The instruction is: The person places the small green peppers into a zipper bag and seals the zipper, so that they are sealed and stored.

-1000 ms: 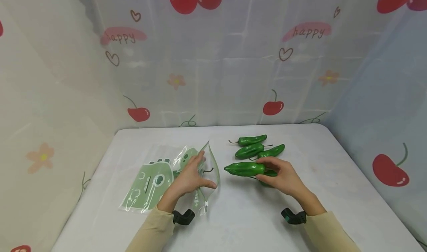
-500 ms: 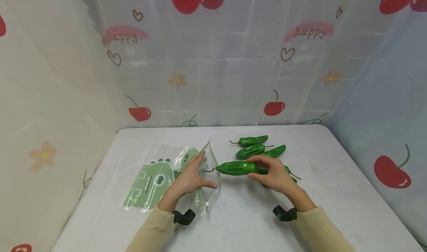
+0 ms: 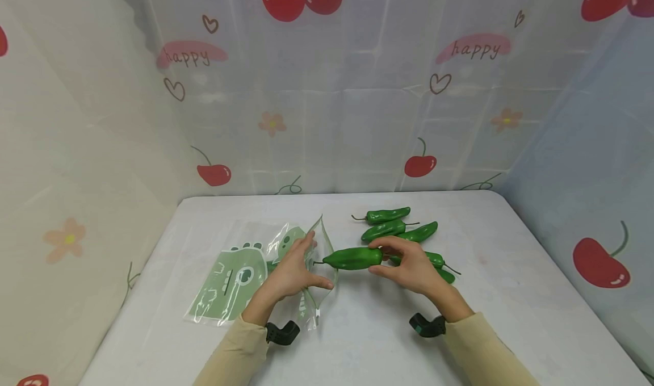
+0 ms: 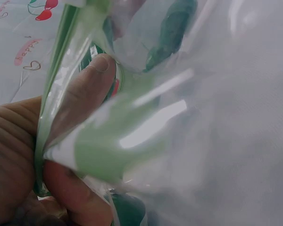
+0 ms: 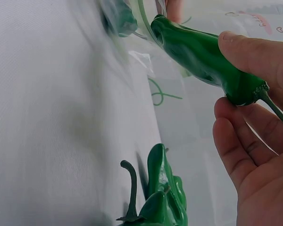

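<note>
Left of the right hand (image 3: 406, 267), head view: the pepper (image 3: 352, 259) it pinches has just reached the bag (image 3: 288, 237). Left wrist view: left hand (image 4: 16, 148), spread wide, props its mouth. Right wrist view: pepper tip at the rim; entry apparently starting.

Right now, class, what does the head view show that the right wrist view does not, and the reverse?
Only head view: the cream sleeves, the black wrist devices and a green face print with an eye.
Only right wrist view: the palm side of the right hand.
Both: that hand's fingers gripping a green pepper, part of a clear bag, loose peppers on the table, and the printed backdrop.
</note>
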The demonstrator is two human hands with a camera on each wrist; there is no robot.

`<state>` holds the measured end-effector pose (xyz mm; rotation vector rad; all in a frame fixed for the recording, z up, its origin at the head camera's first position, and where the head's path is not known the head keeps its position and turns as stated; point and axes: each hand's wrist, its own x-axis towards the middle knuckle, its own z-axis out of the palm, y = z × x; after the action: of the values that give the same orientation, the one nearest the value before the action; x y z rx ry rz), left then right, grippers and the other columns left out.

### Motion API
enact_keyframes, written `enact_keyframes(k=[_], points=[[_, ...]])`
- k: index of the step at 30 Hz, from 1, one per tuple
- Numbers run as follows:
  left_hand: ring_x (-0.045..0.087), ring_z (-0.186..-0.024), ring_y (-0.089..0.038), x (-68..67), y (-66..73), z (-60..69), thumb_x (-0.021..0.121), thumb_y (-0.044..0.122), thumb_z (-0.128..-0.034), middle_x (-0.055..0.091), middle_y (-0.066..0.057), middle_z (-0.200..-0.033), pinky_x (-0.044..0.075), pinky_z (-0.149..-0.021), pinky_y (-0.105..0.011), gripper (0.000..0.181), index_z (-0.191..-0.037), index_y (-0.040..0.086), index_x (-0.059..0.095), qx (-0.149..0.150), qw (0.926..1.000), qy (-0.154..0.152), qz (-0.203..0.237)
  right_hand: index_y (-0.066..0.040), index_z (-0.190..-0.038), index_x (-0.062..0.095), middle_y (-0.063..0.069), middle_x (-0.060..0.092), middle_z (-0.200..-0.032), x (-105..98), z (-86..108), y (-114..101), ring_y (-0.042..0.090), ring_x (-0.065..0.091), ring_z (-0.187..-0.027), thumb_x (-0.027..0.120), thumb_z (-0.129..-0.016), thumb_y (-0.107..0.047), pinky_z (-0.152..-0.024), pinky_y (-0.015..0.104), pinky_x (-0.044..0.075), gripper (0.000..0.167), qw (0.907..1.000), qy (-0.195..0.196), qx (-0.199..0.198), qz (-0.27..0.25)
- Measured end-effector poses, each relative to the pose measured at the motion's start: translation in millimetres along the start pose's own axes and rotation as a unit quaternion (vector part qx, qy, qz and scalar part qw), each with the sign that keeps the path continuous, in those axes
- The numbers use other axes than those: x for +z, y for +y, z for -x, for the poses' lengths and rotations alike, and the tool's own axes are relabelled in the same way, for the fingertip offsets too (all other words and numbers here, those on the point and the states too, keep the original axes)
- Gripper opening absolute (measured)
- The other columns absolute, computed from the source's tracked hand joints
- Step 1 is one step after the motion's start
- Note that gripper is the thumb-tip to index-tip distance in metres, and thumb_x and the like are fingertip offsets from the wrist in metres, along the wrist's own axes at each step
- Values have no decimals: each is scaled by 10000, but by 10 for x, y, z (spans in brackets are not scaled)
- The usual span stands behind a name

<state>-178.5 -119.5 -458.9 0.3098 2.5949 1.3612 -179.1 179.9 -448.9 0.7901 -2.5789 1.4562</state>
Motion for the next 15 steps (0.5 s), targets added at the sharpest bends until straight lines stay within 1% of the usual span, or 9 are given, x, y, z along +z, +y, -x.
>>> enact_keyframes(k=[4, 7, 11, 15], points=[[434, -1450, -366, 3, 5, 1, 1007, 361, -620, 473, -107, -1557, 413, -1132, -583, 1335, -1663, 161, 198, 17, 10000, 14, -46, -177, -1194, 729, 24, 719, -1200, 26, -21, -14, 154, 700, -1006, 905, -794, -151, -901, 433, 602, 438, 10000, 1, -16, 51], [438, -1447, -365, 6, 9, 1, 1007, 353, -622, 470, -108, -1559, 415, -1131, -581, 1334, -1664, 164, 195, 17, 10000, 6, -39, -195, -1193, 733, 2, 722, -1195, 45, -32, -20, 137, 695, -995, 908, -791, -157, -900, 410, 602, 440, 9999, 1, -3, 136], [444, -1440, -362, 7, 5, 1, 1010, 348, -619, 470, -106, -1557, 420, -1125, -578, 1339, -1664, 163, 193, 17, 10000, 2, -26, -205, -1199, 734, -8, 723, -1190, 76, -50, -28, 127, 693, -983, 909, -792, -170, -886, 378, 603, 444, 9997, 2, -88, 210], [449, -1434, -357, 7, -3, 0, 1012, 344, -615, 473, -102, -1551, 422, -1123, -577, 1343, -1664, 159, 194, 18, 10000, -8, -7, -205, -1196, 735, -11, 723, -1181, 113, -69, -30, 117, 681, -959, 909, -791, -166, -855, 382, 606, 442, 9994, 6, -214, 286]])
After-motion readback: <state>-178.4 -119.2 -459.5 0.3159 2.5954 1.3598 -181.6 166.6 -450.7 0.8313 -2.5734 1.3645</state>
